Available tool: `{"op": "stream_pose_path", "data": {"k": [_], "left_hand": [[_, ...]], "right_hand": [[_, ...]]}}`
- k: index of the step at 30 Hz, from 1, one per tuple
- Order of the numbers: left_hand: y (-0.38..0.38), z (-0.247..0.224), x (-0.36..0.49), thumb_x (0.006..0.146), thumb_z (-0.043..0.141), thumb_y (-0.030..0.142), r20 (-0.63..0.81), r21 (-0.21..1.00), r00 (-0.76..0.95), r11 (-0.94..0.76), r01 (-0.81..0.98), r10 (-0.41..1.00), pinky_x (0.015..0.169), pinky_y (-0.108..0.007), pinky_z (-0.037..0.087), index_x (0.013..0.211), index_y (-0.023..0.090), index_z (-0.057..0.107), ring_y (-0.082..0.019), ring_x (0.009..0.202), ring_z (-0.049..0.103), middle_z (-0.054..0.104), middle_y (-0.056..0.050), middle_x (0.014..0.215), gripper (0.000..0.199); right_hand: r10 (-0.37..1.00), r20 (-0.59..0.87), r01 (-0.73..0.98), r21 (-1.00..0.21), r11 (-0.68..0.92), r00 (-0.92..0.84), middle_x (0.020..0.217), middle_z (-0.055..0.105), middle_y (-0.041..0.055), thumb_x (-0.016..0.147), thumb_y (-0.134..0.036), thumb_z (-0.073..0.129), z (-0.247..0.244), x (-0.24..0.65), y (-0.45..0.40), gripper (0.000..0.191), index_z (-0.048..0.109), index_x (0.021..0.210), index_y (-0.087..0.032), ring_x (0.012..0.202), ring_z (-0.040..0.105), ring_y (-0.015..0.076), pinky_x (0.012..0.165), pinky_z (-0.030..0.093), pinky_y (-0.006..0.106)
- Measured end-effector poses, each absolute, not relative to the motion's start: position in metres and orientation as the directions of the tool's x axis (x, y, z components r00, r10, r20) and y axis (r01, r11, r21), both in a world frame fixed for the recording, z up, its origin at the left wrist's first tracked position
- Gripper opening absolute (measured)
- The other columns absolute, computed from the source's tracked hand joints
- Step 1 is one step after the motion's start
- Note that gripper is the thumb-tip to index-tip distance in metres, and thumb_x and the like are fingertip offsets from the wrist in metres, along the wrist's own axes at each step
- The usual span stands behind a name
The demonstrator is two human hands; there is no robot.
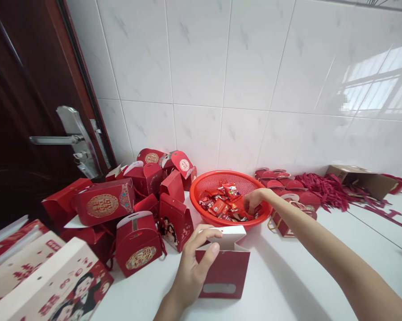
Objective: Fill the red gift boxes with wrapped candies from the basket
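My left hand (198, 263) is closed around the left side of a dark red cardboard box (225, 273), thumb on the near face and fingers over the top edge. The box stands upright on the white table, its white-lined top flap (228, 236) up and its top open. My right hand (253, 199) reaches down into a red plastic basket (201, 209) behind the box. Its fingers are curled together among small wrapped candies (220, 207), mostly red. The fingertips are hidden, so what they hold cannot be made out.
Red gift boxes (103, 205) are piled left of the basket, and larger cream and red bags (56, 278) lie nearer me. To the right are more red boxes (292, 194), dark pink ribbons (324, 189) and an open brown carton (354, 178). A tiled wall (201, 80) rises behind.
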State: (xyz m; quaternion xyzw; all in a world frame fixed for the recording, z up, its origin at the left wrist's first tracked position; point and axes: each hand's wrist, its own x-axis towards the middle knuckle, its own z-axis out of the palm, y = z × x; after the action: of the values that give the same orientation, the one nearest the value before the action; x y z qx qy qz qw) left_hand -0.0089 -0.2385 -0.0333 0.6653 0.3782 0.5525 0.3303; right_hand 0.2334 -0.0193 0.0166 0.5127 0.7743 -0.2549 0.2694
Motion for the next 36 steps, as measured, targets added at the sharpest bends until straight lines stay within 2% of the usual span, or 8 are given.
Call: {"op": "stream_pose_path", "data": {"k": [6, 15, 22, 27, 31, 36], "left_hand": [[-0.239, -0.033, -0.01, 0.094, 0.057, 0.037, 0.489, 0.855, 0.101, -0.499, 0.14, 0.866, 0.092, -0.034, 0.05, 0.101, 0.023, 0.073, -0.024, 0.101, 0.063, 0.067, -0.007, 0.102, 0.022], [-0.239, -0.032, -0.009, 0.094, 0.056, 0.039, 0.481, 0.859, 0.099, -0.491, 0.146, 0.871, 0.092, -0.035, 0.05, 0.102, 0.022, 0.073, -0.025, 0.103, 0.063, 0.067, -0.008, 0.102, 0.025], [-0.239, -0.032, -0.009, 0.094, 0.056, 0.039, 0.47, 0.866, 0.105, -0.481, 0.139, 0.876, 0.093, -0.034, 0.05, 0.103, 0.023, 0.073, -0.025, 0.105, 0.062, 0.067, -0.007, 0.104, 0.025], [-0.239, -0.033, -0.009, 0.094, 0.056, 0.038, 0.473, 0.866, 0.103, -0.483, 0.131, 0.875, 0.092, -0.034, 0.05, 0.102, 0.023, 0.073, -0.025, 0.105, 0.062, 0.067, -0.007, 0.104, 0.024], [-0.239, -0.034, -0.009, 0.095, 0.057, 0.037, 0.473, 0.866, 0.107, -0.483, 0.129, 0.875, 0.092, -0.032, 0.049, 0.103, 0.023, 0.073, -0.024, 0.104, 0.062, 0.066, -0.006, 0.104, 0.023], [-0.239, -0.034, -0.01, 0.095, 0.057, 0.038, 0.469, 0.868, 0.109, -0.48, 0.125, 0.876, 0.093, -0.031, 0.048, 0.103, 0.024, 0.072, -0.023, 0.105, 0.061, 0.065, -0.006, 0.104, 0.023]], "right_hand": [[0.675, -0.669, 0.94, -0.11, 0.323, -0.311, 0.072, 0.066, -0.0006, 0.052, -0.035, 0.088, 0.005, 0.227, -0.017, 0.034, 0.071, 0.076, -0.018, 0.07, 0.062, 0.0185, 0.065, 0.048, 0.028], [0.593, -0.742, 0.942, -0.159, 0.296, -0.312, 0.065, 0.062, -0.0017, 0.054, -0.038, 0.087, 0.001, 0.227, -0.015, 0.032, 0.069, 0.068, -0.016, 0.067, 0.061, 0.0169, 0.063, 0.048, 0.027], [0.6, -0.74, 0.949, -0.18, 0.26, -0.305, 0.067, 0.063, -0.0011, 0.044, -0.043, 0.093, 0.0, 0.223, -0.021, 0.047, 0.07, 0.075, -0.016, 0.069, 0.063, 0.0186, 0.065, 0.05, 0.029], [0.627, -0.688, 0.93, -0.281, 0.235, -0.366, 0.068, 0.064, -0.0023, 0.037, -0.044, 0.094, 0.007, 0.222, -0.03, 0.055, 0.067, 0.077, -0.017, 0.066, 0.061, 0.0171, 0.061, 0.048, 0.027], [0.668, -0.608, 0.897, -0.373, 0.237, -0.429, 0.066, 0.063, -0.0036, 0.04, -0.044, 0.092, 0.017, 0.231, -0.033, 0.052, 0.062, 0.074, -0.018, 0.064, 0.058, 0.0146, 0.058, 0.044, 0.025], [0.72, -0.372, 0.692, -0.692, 0.206, -0.586, 0.069, 0.063, -0.0035, 0.043, -0.041, 0.09, 0.024, 0.243, -0.04, 0.047, 0.06, 0.07, -0.017, 0.068, 0.058, 0.015, 0.063, 0.045, 0.026]]}}
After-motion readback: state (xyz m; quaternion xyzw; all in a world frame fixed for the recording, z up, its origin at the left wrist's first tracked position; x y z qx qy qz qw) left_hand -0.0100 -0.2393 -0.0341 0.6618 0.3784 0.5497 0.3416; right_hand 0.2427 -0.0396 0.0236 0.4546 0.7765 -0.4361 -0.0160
